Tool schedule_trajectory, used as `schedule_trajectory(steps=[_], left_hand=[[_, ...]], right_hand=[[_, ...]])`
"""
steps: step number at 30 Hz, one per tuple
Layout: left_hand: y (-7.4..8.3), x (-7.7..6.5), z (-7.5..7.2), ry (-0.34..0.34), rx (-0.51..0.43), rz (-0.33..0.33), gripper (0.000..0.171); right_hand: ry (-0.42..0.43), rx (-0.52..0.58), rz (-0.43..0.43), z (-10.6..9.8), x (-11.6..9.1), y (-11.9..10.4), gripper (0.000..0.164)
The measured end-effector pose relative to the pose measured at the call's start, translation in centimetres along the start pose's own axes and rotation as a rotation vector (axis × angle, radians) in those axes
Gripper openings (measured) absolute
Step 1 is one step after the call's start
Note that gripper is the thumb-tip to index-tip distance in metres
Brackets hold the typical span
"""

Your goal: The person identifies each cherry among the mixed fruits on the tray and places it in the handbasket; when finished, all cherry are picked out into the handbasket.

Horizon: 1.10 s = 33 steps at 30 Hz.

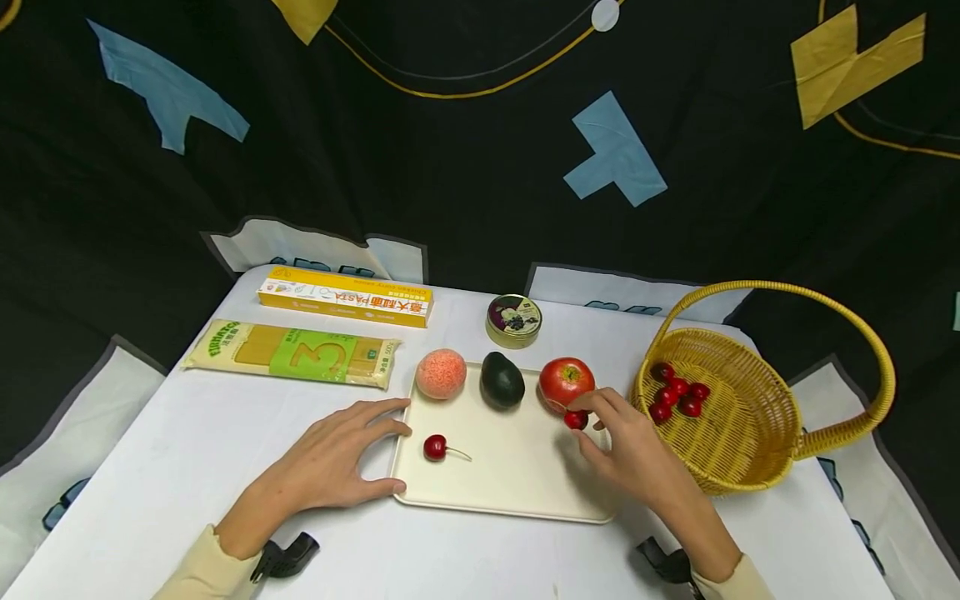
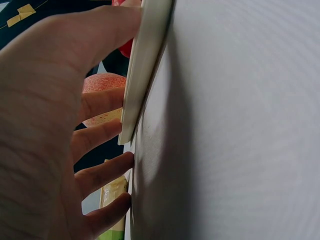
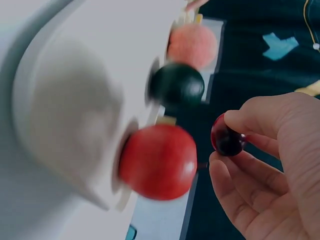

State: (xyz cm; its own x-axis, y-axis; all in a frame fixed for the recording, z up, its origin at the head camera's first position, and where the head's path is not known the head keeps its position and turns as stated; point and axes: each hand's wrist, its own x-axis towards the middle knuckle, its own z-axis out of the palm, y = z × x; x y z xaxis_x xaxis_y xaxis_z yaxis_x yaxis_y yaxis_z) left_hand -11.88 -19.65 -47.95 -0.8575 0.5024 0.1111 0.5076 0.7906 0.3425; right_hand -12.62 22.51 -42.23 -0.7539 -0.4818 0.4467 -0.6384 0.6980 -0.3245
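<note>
My right hand (image 1: 626, 437) pinches a dark red cherry (image 3: 227, 137) between thumb and fingers, above the right part of the cream tray (image 1: 495, 492). My left hand (image 1: 337, 454) rests at the tray's left edge, fingers spread and fingertips at the rim. A second cherry (image 1: 434, 447) with a pale stem lies on the tray near the left side. Along the tray's far side sit a speckled pinkish-orange fruit (image 1: 441, 373), a dark green avocado (image 1: 502, 381) and a large red pomegranate-like fruit (image 1: 566, 383). The held cherry is close in front of the red fruit.
A yellow wicker basket (image 1: 738, 417) with a tall handle stands right of the tray, holding several cherries (image 1: 678, 389). Behind the tray is a round tin (image 1: 513, 321). Back left lie a yellow pasta box (image 1: 345, 296) and a bag of spaghetti (image 1: 292, 353).
</note>
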Motion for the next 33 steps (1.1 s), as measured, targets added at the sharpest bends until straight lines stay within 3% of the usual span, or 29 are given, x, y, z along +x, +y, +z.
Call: schedule_trajectory(steps=[4, 17, 22, 33], left_hand=[[0.0, 0.0, 0.0, 0.006, -0.001, 0.006, 0.064], [0.0, -0.1, -0.1, 0.012, -0.006, 0.01, 0.064], [-0.1, -0.2, -0.1, 0.018, -0.002, 0.015, 0.064], [-0.1, -0.1, -0.1, 0.011, 0.002, 0.012, 0.064]], right_hand=[[0.035, 0.016, 0.02, -1.0, -0.7, 1.2, 0.043], [0.133, -0.124, 0.158, -4.5, -2.9, 5.6, 0.047], [0.126, -0.144, 0.231, -5.6, -3.6, 7.4, 0.048], [0.093, -0.18, 0.231, -6.1, -4.9, 10.6, 0.046]])
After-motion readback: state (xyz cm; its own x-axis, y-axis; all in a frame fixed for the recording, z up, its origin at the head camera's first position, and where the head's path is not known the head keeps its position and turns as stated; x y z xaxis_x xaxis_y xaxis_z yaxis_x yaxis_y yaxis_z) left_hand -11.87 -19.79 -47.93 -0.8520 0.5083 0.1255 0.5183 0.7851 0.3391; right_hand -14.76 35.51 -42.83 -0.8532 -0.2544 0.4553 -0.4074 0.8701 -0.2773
